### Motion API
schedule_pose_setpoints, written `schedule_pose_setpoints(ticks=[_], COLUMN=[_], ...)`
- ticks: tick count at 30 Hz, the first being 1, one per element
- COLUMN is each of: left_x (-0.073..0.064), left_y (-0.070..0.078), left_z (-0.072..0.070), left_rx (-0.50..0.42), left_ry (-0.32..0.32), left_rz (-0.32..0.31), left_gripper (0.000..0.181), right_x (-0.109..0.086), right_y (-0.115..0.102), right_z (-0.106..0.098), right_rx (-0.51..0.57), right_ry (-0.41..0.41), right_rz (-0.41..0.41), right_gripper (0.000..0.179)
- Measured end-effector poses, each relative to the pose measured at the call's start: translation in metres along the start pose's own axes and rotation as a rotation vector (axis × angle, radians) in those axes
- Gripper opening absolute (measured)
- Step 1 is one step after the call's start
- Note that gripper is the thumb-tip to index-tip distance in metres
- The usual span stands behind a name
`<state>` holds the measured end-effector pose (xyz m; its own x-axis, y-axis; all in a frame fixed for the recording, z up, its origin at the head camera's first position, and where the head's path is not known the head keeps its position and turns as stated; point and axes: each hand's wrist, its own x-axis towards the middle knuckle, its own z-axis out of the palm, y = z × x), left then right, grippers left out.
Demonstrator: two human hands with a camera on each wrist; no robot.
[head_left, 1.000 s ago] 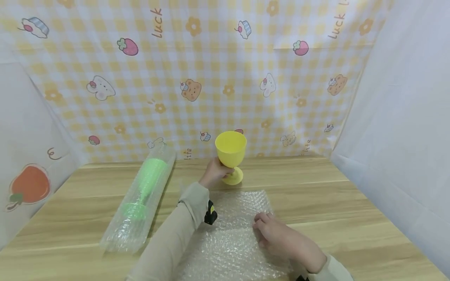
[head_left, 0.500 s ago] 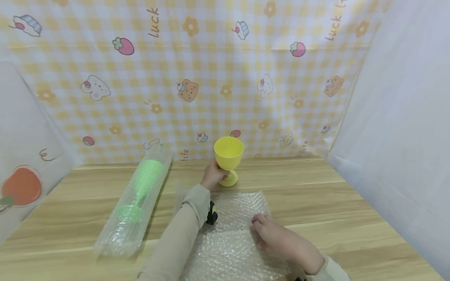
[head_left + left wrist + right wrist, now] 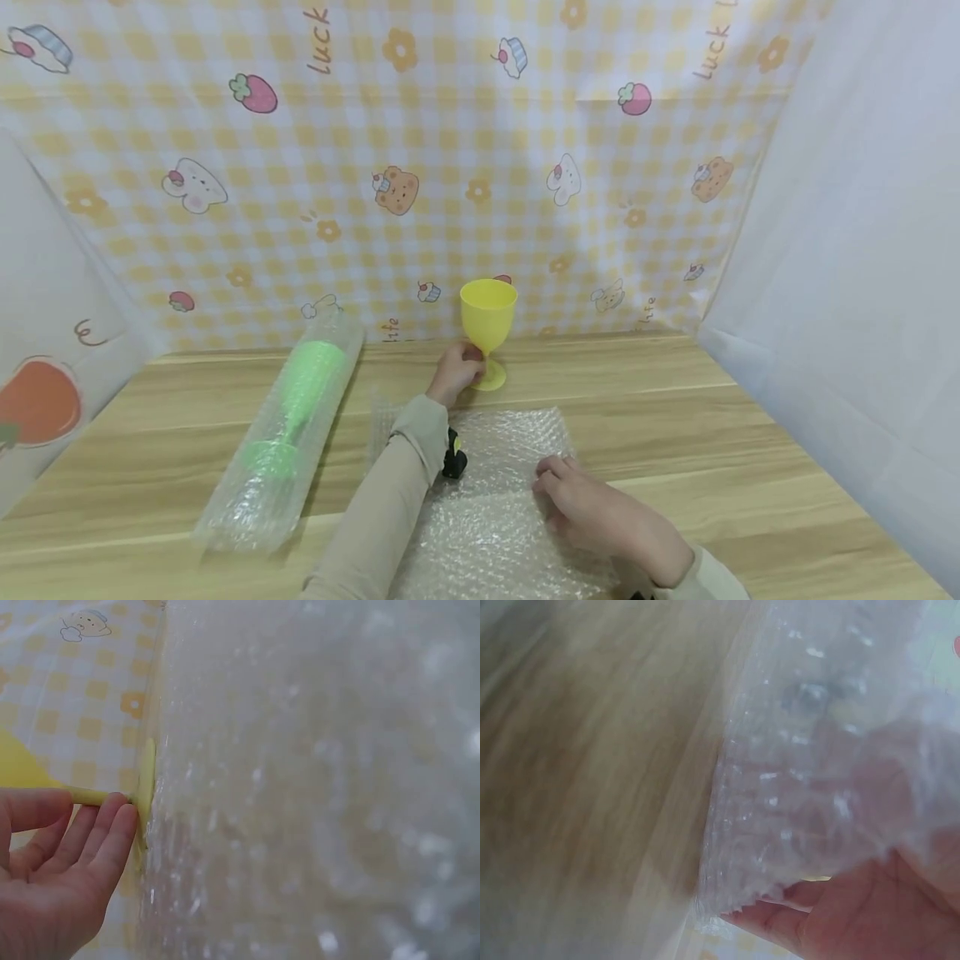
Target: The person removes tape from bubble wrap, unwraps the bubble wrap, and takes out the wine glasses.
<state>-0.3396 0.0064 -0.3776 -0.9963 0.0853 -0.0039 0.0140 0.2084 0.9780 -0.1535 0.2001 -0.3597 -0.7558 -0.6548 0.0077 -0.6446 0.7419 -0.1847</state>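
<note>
So my left hand (image 3: 455, 372) is out at the far side of the table (image 3: 637, 400), pinching the yellow goblet (image 3: 487, 321) by its thin stem (image 3: 88, 796), thumb on one side and fingers on the other. The goblet's upright, bowl mouth up, just past the far edge of the bubble wrap (image 3: 495, 533). Can't really tell if its base (image 3: 491, 377) is fully touching the wood.

My right hand (image 3: 592, 508) is nearer to me, fingers curled and gripping the right edge of that wrap. From the right wrist you can see the plastic lying partly across my hand.

Over on the left there's a green goblet (image 3: 311, 375) in its own clear bubble sleeve (image 3: 251, 512), lying at a slant, well apart from the yellow one. Behind everything hangs a yellow checked cloth (image 3: 480, 125) with strawberries and bears.
</note>
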Motion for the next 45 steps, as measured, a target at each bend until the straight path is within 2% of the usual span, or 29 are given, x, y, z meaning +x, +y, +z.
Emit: schedule_pose_setpoints(ticks=[10,16,21,26,30,34,37,39,45], left_x=[0.000,-0.002,-0.014,-0.027,-0.040,-0.053,-0.066,-0.078,-0.127], left_y=[0.005,0.011,0.024,0.034,0.040,0.045,0.048,0.050,0.051], left_z=[0.000,-0.002,-0.008,-0.017,-0.027,-0.036,-0.042,-0.045,-0.054], left_rx=[0.040,0.024,-0.007,-0.009,0.058,0.135,0.219,0.300,0.640], left_ry=[-0.097,-0.108,-0.086,-0.117,-0.156,-0.199,-0.236,-0.277,-0.430], left_rz=[-0.024,-0.063,-0.072,-0.053,-0.020,-0.013,0.009,0.040,0.156], left_gripper=[0.042,0.049,0.055,0.056,0.053,0.047,0.043,0.040,0.036], right_x=[0.000,0.001,0.000,0.000,0.001,0.000,0.000,-0.001,-0.001], right_y=[0.001,0.002,0.001,0.000,0.000,0.001,0.001,0.001,0.000], right_z=[-0.001,-0.001,-0.002,-0.002,-0.001,-0.001,-0.001,0.000,-0.001], right_rx=[-0.015,0.005,-0.001,0.002,0.011,0.024,0.029,0.028,0.025], right_ry=[0.012,0.001,0.011,0.008,0.003,-0.002,-0.004,0.002,0.010], right_rz=[-0.014,-0.008,-0.019,-0.019,-0.014,-0.009,-0.008,-0.012,-0.010], right_gripper=[0.033,0.035,0.034,0.034,0.034,0.035,0.035,0.034,0.033])
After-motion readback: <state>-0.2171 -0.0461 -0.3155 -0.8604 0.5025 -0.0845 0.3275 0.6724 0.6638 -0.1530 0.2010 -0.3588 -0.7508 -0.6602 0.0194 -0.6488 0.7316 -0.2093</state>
